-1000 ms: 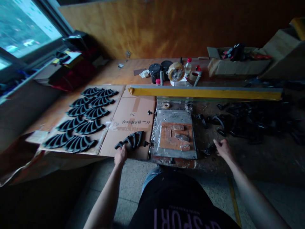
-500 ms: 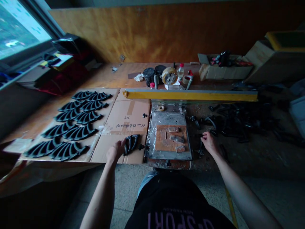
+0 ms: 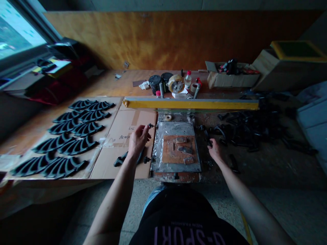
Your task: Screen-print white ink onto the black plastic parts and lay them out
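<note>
My left hand point(image 3: 139, 137) is over the cardboard point(image 3: 122, 127), beside the upper black knob point(image 3: 150, 125) of the fixture; its fingers are bent and apart, with nothing seen in them. Under that wrist lie black curved parts point(image 3: 120, 160), partly hidden. My right hand point(image 3: 214, 149) is closed on a small black part point(image 3: 208, 143) to the right of the metal plate point(image 3: 176, 128). On the plate sits a wooden board point(image 3: 168, 149) bearing several small blocks. Fanned black curved parts point(image 3: 78, 145) lie in rows at the left.
A yellow-edged bar point(image 3: 191, 104) spans behind the plate. Black parts point(image 3: 245, 132) are heaped at the right. Behind stand dark jars point(image 3: 154, 84), a tape roll point(image 3: 176, 84), a bottle point(image 3: 188, 80) and an open carton point(image 3: 230, 80).
My left hand has moved up and right from the black parts towards the upper knob. My right hand has moved slightly, and a black part now shows at its fingers. The view has shifted.
</note>
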Demonstrator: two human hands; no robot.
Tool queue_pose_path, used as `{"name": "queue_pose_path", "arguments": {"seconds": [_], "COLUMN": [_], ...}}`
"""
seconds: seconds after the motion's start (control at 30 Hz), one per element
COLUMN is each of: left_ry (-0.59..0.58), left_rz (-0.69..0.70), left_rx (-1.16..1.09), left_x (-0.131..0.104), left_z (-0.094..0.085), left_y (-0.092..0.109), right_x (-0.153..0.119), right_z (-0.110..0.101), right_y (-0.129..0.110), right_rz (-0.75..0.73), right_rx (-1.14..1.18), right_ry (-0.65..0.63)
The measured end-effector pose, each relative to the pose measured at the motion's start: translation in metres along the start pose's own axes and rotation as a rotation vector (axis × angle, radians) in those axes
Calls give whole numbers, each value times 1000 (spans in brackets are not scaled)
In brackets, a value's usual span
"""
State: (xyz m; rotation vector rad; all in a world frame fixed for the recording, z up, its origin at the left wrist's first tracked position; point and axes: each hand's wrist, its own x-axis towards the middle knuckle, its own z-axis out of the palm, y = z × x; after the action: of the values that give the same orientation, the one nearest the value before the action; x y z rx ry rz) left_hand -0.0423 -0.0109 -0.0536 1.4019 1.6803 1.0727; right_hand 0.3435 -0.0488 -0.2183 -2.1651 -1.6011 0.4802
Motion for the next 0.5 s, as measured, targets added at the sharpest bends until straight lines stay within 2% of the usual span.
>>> {"name": "queue_pose_path", "arguments": {"seconds": [0.07, 0.17, 0.23, 0.3, 0.37, 0.5], "left_ry": [37, 89, 99, 106, 109, 31], "left_rz": [75, 199, 259, 281, 267, 184], "left_rx": [-191, -370, -446, -477, -444, -320], "left_x": [2, 10, 19, 24, 23, -6], "left_z": [-1, 2, 7, 11, 10, -3], "left_y": [17, 47, 62, 68, 66, 44], "right_x": [-5, -17, -24, -29, -31, -24], "right_z": [-6, -8, -3, 3, 8, 1], "right_y": [-20, -70, -104, -127, -136, -120], "right_rz": [-184, -585, -749, -811, -819, -759], "right_rx": [111, 134, 12, -131, -214, -126], "right_ry": [42, -77, -160, -198, -208, -122]}}
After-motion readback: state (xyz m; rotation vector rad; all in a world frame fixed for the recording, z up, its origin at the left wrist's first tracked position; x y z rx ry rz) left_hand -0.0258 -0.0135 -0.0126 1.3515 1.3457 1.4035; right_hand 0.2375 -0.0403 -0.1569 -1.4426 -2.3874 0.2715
